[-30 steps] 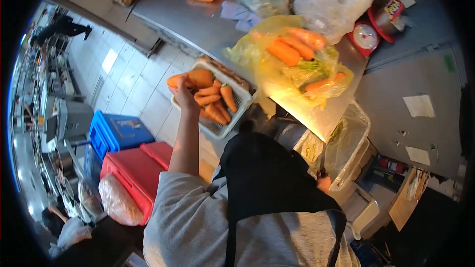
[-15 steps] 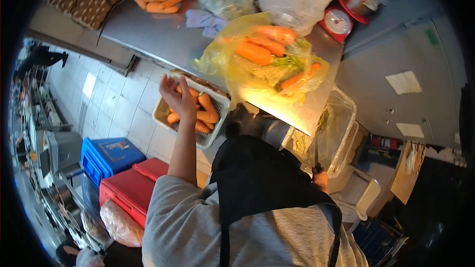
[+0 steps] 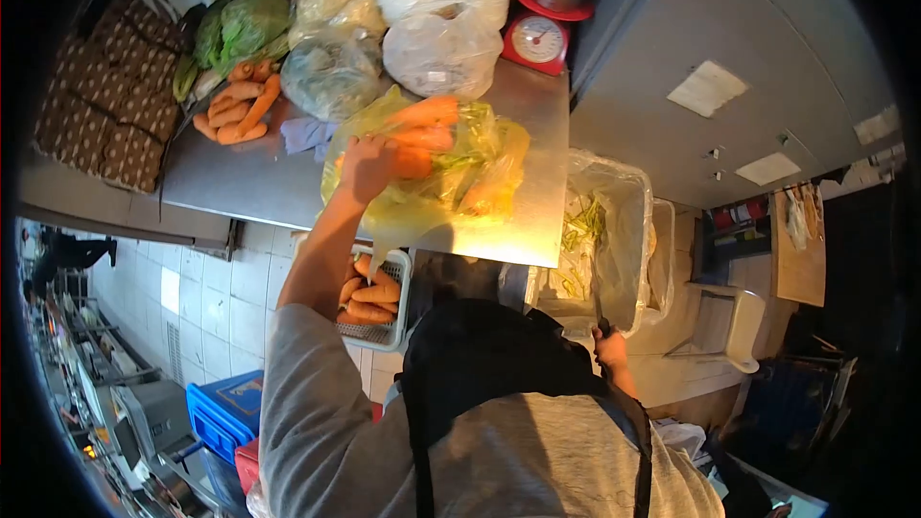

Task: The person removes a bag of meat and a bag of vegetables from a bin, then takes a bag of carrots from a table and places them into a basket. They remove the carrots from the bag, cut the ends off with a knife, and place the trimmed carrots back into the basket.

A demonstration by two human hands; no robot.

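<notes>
My left hand (image 3: pixel 369 168) is at the left side of a yellow plastic bag (image 3: pixel 393 206) on the metal table. Its fingers are bent over the end of a carrot (image 3: pixel 414 163) in the bag, and the fingertips are partly hidden. More carrots and green tops show through the plastic. Low on the right, my right hand (image 3: pixel 611 350) grips the dark handle of a knife (image 3: pixel 597 283). The blade points away from me over a plastic-lined bin (image 3: pixel 624 182) with peelings and green scraps in it. Below the table edge, a basket (image 3: pixel 403 288) holds several carrots.
On the metal table (image 3: pixel 230 177) are loose carrots (image 3: pixel 238 110), bagged vegetables (image 3: pixel 331 77), a purple cloth (image 3: pixel 307 136) and a red scale (image 3: pixel 535 41). A grey cabinet (image 3: pixel 662 105) stands at the right. A blue box (image 3: pixel 225 412) and a stool (image 3: pixel 739 326) are on the floor.
My left hand has moved from above the carrot basket up to the yellow bag. My right hand still holds the knife by the bin. The view has shifted to the right.
</notes>
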